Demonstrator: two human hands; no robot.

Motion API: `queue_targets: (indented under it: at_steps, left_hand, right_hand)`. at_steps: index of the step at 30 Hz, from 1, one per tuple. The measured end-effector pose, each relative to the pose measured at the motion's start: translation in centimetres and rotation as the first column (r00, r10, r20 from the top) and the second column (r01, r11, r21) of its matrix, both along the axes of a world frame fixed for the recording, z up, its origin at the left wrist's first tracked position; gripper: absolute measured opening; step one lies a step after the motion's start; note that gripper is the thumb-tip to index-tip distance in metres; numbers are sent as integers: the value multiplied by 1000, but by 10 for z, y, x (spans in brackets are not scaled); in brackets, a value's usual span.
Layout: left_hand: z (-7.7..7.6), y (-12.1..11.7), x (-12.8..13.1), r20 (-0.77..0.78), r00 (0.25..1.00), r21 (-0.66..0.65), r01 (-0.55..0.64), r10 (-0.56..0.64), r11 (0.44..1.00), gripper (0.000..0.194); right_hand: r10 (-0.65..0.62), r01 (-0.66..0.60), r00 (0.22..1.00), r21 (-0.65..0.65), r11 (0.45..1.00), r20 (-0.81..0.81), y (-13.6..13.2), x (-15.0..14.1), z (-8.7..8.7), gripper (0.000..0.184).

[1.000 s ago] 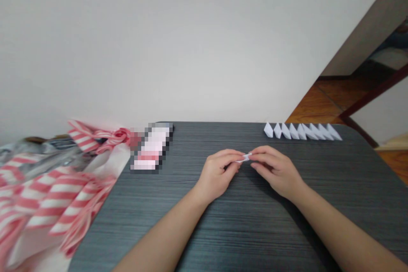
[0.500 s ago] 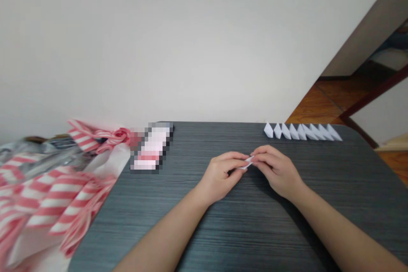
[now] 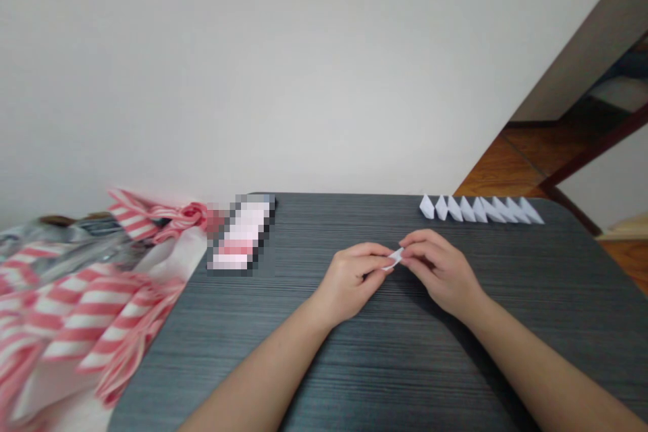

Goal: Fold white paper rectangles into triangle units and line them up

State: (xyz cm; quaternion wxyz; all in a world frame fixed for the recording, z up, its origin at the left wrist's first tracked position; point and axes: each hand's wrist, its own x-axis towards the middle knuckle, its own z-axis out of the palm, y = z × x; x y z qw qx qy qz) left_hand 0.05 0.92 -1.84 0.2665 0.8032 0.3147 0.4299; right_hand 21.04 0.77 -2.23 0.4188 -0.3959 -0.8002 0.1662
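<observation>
Paper strip point(image 3: 395, 258) slants up-right, pinched between left hand point(image 3: 349, 281) and right hand point(image 3: 441, 270).

The folded white paper point(image 3: 395, 258) now tilts more steeply (right end higher) than before.

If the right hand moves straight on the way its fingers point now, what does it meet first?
The right hand meets the small folded white paper first, which it already pinches. Just beyond the paper is the left hand, though depth is hard to judge from this view.
</observation>
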Motion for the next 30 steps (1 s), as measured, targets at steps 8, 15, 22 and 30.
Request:
queue_targets:
  at_steps: [8, 15, 22, 30]
  left_hand:
    - [0, -1, 1, -3, 1000, 17, -17, 17, 1000, 21]
    - [1, -2, 1, -11, 1000, 25, -28, 28, 999, 20]
    - [0, -1, 1, -17, 1000, 22, -14, 14, 1000, 19]
    - [2, -2, 1, -11, 1000, 31, -16, 17, 999, 20]
  right_hand:
    - [-3, 1, 999, 27, 1000, 47, -1, 0, 0, 16]
    - [-5, 3, 998, 30, 1000, 58, 0, 0, 0, 16]
    - [16, -17, 998, 22, 1000, 53, -1, 2, -3, 13]
    - [5, -5, 999, 5, 1000, 49, 0, 0, -1, 16]
